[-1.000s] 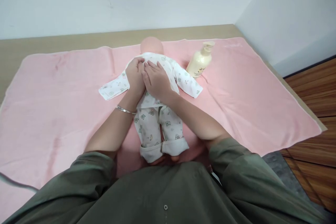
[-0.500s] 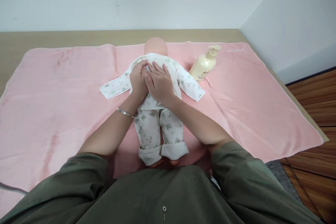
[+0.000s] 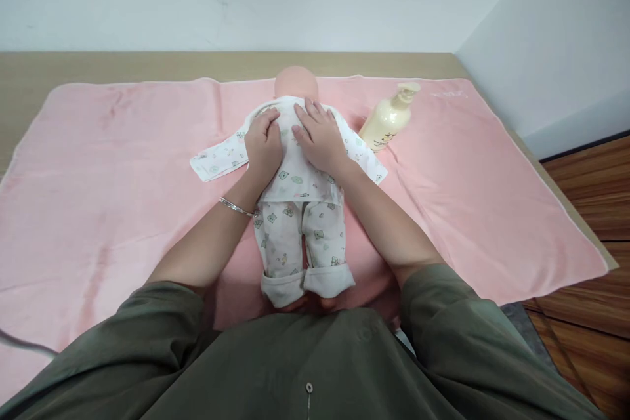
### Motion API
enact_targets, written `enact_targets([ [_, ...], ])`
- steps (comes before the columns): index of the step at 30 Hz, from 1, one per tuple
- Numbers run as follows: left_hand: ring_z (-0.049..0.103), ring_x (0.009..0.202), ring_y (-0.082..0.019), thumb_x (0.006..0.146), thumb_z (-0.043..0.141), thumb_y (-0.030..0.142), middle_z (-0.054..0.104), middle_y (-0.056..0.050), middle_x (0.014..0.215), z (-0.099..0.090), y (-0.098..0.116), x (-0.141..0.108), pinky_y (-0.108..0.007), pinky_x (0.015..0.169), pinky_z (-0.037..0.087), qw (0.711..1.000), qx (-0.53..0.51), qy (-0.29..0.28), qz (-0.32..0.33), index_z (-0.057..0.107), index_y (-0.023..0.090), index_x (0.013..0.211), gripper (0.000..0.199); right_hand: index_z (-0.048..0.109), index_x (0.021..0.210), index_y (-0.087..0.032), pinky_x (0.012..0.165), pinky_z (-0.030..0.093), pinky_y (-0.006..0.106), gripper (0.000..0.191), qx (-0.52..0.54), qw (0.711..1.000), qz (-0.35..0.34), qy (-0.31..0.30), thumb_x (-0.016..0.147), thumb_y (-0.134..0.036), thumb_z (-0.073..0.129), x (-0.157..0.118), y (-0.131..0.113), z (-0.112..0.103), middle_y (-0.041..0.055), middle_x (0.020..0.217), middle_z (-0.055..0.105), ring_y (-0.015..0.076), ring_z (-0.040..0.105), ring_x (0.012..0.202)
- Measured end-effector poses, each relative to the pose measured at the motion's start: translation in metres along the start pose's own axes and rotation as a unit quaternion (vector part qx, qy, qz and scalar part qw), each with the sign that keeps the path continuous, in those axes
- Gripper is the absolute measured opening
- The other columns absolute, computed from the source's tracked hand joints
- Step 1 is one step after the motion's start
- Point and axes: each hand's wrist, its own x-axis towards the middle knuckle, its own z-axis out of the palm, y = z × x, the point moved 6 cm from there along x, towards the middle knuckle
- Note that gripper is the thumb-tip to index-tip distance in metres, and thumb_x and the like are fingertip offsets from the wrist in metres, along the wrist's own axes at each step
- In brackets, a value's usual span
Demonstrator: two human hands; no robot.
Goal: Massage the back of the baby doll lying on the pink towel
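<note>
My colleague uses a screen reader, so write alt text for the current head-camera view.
A person's left hand, fingers bent, and right hand, fingers spread, rest on the white printed cloth top of a bald doll lying on a pink cloth sheet. A cream pump bottle stands just beyond the sleeve at right.

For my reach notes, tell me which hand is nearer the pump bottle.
Right. The right hand rests on the printed top, just left of the pump bottle; the left hand is on the same top, farther left.
</note>
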Motion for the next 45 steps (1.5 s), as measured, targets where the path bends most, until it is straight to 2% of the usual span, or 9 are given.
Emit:
enact_targets([
  [5,0.067,0.128,-0.022,0.091,0.052,0.016,0.076,-0.005,0.126,0.0,-0.005,-0.001,-0.039,0.124,0.048,1.0,-0.012,0.005,-0.02,0.074,0.023,0.105,0.028,0.043,0.158,-0.009,0.133,0.013,0.072,0.06,-0.013,0.996,0.048,0.075,0.104,-0.035,0.046,-0.027,-0.031,0.011,0.0218,0.171,0.028,0.0427,0.019,0.164],
  [9,0.067,0.129,-0.021,0.091,0.048,0.016,0.076,-0.004,0.128,-0.002,-0.007,-0.003,-0.038,0.124,0.049,0.999,-0.029,0.006,-0.032,0.075,0.023,0.107,0.032,0.054,0.151,-0.023,0.133,0.006,0.076,0.049,-0.014,0.998,-0.018,0.055,0.103,-0.031,0.049,-0.035,-0.052,0.01,0.0089,0.172,0.034,0.0413,0.016,0.165],
  [14,0.066,0.13,-0.02,0.092,0.048,0.014,0.076,-0.003,0.128,-0.003,-0.006,-0.001,-0.037,0.124,0.048,1.0,-0.019,0.003,-0.018,0.076,0.024,0.109,0.034,0.056,0.15,-0.032,0.134,0.011,0.071,0.047,-0.003,0.995,-0.091,-0.048,0.105,-0.047,0.047,-0.01,-0.02,-0.001,0.0006,0.171,0.036,0.0349,0.021,0.165],
  [19,0.066,0.13,-0.021,0.091,0.049,0.012,0.076,-0.003,0.128,-0.001,-0.004,0.001,-0.038,0.124,0.048,1.0,-0.019,0.001,-0.016,0.076,0.023,0.107,0.033,0.042,0.161,-0.021,0.135,0.016,0.065,0.062,-0.01,0.999,-0.021,-0.034,0.106,-0.05,0.045,0.001,-0.001,-0.007,0.0107,0.174,0.027,0.0351,0.021,0.165],
  [24,0.066,0.131,-0.022,0.088,0.048,0.011,0.076,-0.005,0.127,-0.001,-0.004,0.0,-0.038,0.125,0.048,1.0,-0.017,0.005,-0.021,0.075,0.02,0.108,0.035,0.029,0.165,-0.005,0.134,0.021,0.063,0.067,-0.096,0.991,0.096,-0.015,0.107,-0.036,0.043,-0.028,-0.036,-0.006,0.0232,0.173,0.021,0.0398,0.021,0.164],
  [30,0.065,0.132,-0.023,0.086,0.047,0.012,0.075,-0.007,0.129,0.0,-0.008,0.001,-0.038,0.124,0.048,0.999,-0.013,0.001,-0.032,0.074,0.019,0.108,0.035,0.031,0.164,-0.004,0.136,0.019,0.059,0.062,-0.142,0.988,0.039,-0.044,0.105,-0.023,0.039,-0.059,-0.076,0.0,0.0239,0.173,0.021,0.0376,0.017,0.166],
  [36,0.068,0.128,-0.021,0.086,0.047,0.013,0.076,-0.005,0.127,-0.001,-0.008,0.002,-0.038,0.121,0.051,1.0,-0.017,0.007,-0.023,0.075,0.021,0.108,0.036,0.04,0.161,-0.024,0.137,0.012,0.062,0.054,-0.091,0.993,-0.013,-0.08,0.108,-0.032,0.035,-0.026,-0.045,-0.003,0.0058,0.176,0.021,0.0298,0.015,0.167],
  [41,0.068,0.127,-0.021,0.086,0.048,0.011,0.078,-0.003,0.124,-0.001,-0.007,0.003,-0.038,0.121,0.052,1.0,-0.016,0.002,-0.01,0.076,0.023,0.104,0.036,0.024,0.168,-0.017,0.137,0.011,0.062,0.067,-0.079,0.992,0.061,-0.082,0.108,-0.046,0.037,-0.005,-0.014,-0.005,0.0118,0.177,0.014,0.0328,0.01,0.167],
  [45,0.068,0.128,-0.022,0.085,0.048,0.01,0.077,-0.004,0.126,-0.001,-0.007,0.003,-0.04,0.122,0.051,1.0,-0.013,0.003,-0.016,0.076,0.021,0.105,0.036,0.024,0.166,-0.008,0.137,0.014,0.063,0.07,-0.09,0.992,0.079,-0.048,0.107,-0.043,0.037,-0.013,-0.021,-0.004,0.0183,0.176,0.017,0.0354,0.014,0.166],
])
